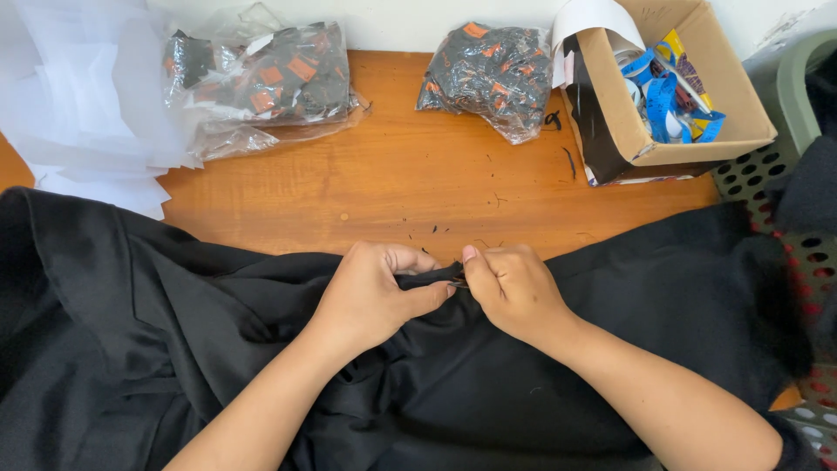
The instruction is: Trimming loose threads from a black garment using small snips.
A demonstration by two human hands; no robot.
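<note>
Orange-brown wood, smooth and varnished, is the desk [410,183] under you, with a pale wall along its far edge. Your left hand [375,292] is clamped on a raised fold of the black garment [174,331], thumb over the top and fingers curled beneath. Your right hand [514,288] meets it from the other side, fist closed, thumb tip up, pinching the same fold; whether a small tool sits in that fist you cannot tell. The pinched ridge runs left to right between your two hands, so both are equally near it and nearly touching each other. The cloth is matte, heavy and soft, draped over the near desk edge into your lap.

Beyond your hands, short black thread scraps [497,199] dot the wood. Farther back lie two crinkled clear plastic bags of black and orange pieces [261,78] [488,74], a stack of thin white sheets [78,105] at left, and an open cardboard box [671,87] at right holding blue rolls. A perforated grey basket [767,166] stands beside it.
</note>
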